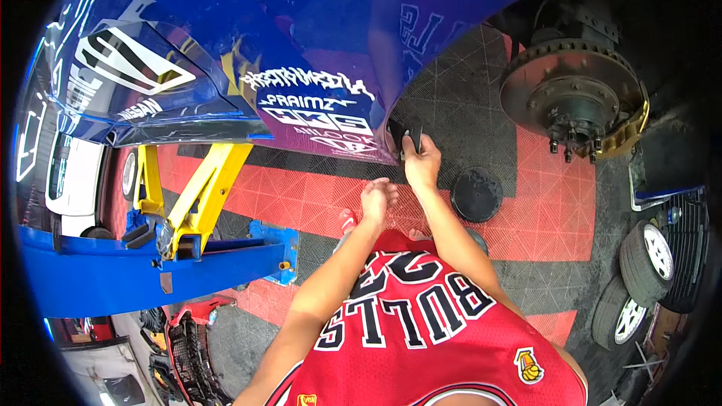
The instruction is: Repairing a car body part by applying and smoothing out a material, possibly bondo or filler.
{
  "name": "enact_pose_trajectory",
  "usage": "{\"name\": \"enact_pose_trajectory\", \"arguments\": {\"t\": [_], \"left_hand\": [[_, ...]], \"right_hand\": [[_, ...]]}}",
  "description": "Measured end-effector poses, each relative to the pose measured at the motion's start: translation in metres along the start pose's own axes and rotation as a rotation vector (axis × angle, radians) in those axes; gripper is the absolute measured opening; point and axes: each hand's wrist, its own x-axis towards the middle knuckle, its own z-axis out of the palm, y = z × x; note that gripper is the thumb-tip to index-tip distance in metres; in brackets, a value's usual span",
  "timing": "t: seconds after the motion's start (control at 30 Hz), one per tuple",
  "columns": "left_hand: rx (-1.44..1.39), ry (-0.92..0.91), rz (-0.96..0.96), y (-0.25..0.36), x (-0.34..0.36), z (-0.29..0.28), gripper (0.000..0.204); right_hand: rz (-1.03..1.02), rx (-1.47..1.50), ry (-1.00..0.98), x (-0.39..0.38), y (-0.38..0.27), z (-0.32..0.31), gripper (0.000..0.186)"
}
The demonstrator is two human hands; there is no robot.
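My right hand (423, 159) is raised to the rear lower corner of the blue fender (316, 37). Its thumb and fingers pinch a thin black piece (407, 137) at the wheel-arch edge; I cannot tell whether this piece is loose or fixed to the car. My left hand (380, 197) hangs just below the fender's lower edge, left of my right hand. Its fingers are curled in and nothing shows in them. White and black decals cover the fender near both hands.
A rusty brake disc (571, 90) with bare wheel studs hangs at right. A round black lid-like object (476, 194) lies on the red and grey tiles. At left stands a blue lift arm (150, 271) with yellow supports (203, 195). Wheels (647, 259) lie far right.
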Motion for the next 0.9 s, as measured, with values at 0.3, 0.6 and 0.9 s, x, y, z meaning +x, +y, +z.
{"name": "enact_pose_trajectory", "arguments": {"t": [0.3,0.6,0.9], "left_hand": [[-0.013,0.002,-0.044,-0.004,0.006,-0.001,0.019],[0.021,0.01,-0.09,-0.003,0.002,-0.006,0.017],[-0.048,0.013,-0.048,-0.008,-0.001,-0.012,0.016]], "right_hand": [[-0.001,-0.063,0.022,-0.011,-0.006,0.001,0.023],[0.033,-0.1,0.025,0.003,-0.004,-0.002,0.02],[0.028,-0.044,-0.001,-0.011,-0.013,0.001,0.019]]}}
